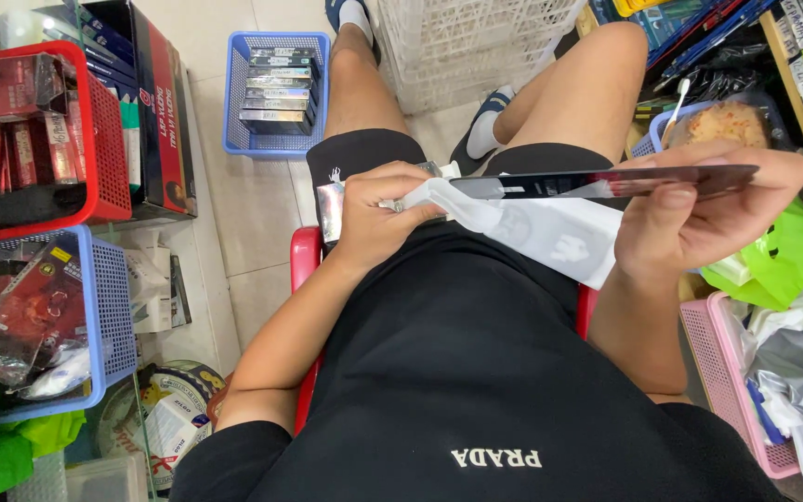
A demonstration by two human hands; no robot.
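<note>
I sit on a red stool (305, 270) in black clothes, looking down at my lap. My left hand (378, 216) is closed around a silvery tape dispenser (331, 212), from which a white strip (522, 226) runs to the right. My right hand (699, 209) grips the far end of a long, flat dark box (597, 183) held level over my thighs, edge-on to the camera. The white strip hangs under the box and touches it.
To my left are a red basket (109, 139) of red packs and a blue basket (118, 316) of packets. A blue basket (276, 139) of stacked boxes and a white crate (476, 46) stand ahead. A pink basket (727, 381), bags and a shelf lie right.
</note>
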